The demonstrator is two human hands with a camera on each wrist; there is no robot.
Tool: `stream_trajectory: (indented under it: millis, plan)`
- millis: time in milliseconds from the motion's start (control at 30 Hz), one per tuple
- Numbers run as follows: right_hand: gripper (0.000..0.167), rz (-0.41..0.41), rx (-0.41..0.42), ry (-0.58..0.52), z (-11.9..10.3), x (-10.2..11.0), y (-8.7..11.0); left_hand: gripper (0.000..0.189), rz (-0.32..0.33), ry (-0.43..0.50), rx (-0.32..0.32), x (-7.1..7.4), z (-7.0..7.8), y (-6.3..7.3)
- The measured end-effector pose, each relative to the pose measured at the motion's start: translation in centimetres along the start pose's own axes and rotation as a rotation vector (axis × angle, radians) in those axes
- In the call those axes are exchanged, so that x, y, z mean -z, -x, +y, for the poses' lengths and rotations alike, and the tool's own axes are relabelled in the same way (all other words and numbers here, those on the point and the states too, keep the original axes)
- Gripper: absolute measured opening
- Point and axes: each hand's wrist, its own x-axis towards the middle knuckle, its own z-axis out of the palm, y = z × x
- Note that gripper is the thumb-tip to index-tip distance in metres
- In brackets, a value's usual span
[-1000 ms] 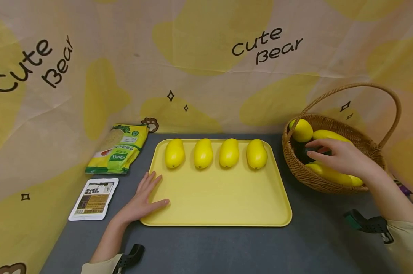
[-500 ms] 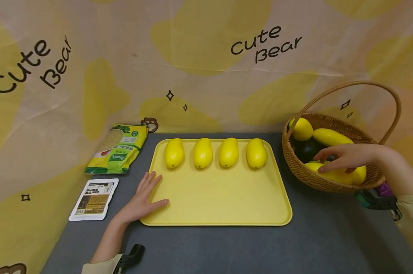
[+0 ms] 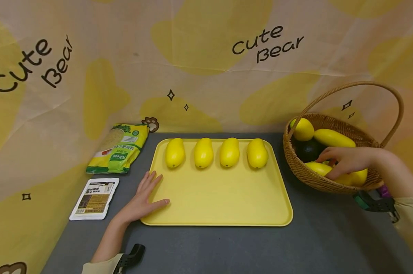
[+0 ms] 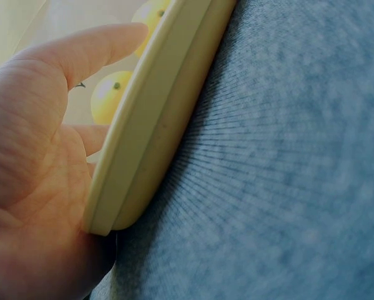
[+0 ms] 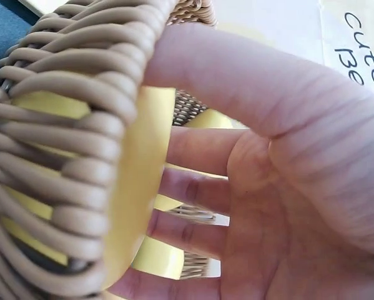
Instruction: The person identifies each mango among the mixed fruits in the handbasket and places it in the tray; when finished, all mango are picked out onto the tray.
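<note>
My left hand (image 3: 140, 203) lies with spread fingers over the left edge of the yellow tray (image 3: 220, 205), thumb on its surface. In the left wrist view the tray rim (image 4: 152, 119) runs beside the palm. Several plump yellow fruits (image 3: 203, 153), narrower at the far end, stand in a row along the tray's back. My right hand (image 3: 352, 161) reaches into the wicker basket (image 3: 302, 177), thumb and fingers bent round a long yellow fruit (image 3: 317, 168) at its near side. In the right wrist view that yellow fruit (image 5: 140, 181) shows between rim and fingers.
Also in the basket are a dark green round fruit (image 3: 308, 150), a yellow round fruit (image 3: 303, 129) and another long yellow one (image 3: 333, 137). Its tall handle (image 3: 367, 83) arches above. At left lie a yellow-green Knorr bag (image 3: 119, 148) and a white packet (image 3: 94, 199).
My right hand has shifted from the dark green fruit toward the near right of the basket, and its fingers have closed lower round the long yellow fruit. The left hand has stayed put.
</note>
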Motion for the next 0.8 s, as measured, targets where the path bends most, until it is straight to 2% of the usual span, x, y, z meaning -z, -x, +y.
stream_trajectory:
  millis: [400,533,800]
  plan:
    - [0.056,0.074,-0.072,0.016,-0.6,0.3,0.8,0.089,-0.001,0.006,0.01,0.1,0.1,0.1]
    - [0.057,0.14,-0.065,0.04,-1.0,0.5,1.3,0.089,0.004,0.003,0.005,0.1,-0.1,0.0]
    - [0.075,0.301,-0.103,0.103,-2.4,0.5,1.8,0.089,-0.002,0.011,0.009,0.1,0.0,-0.1]
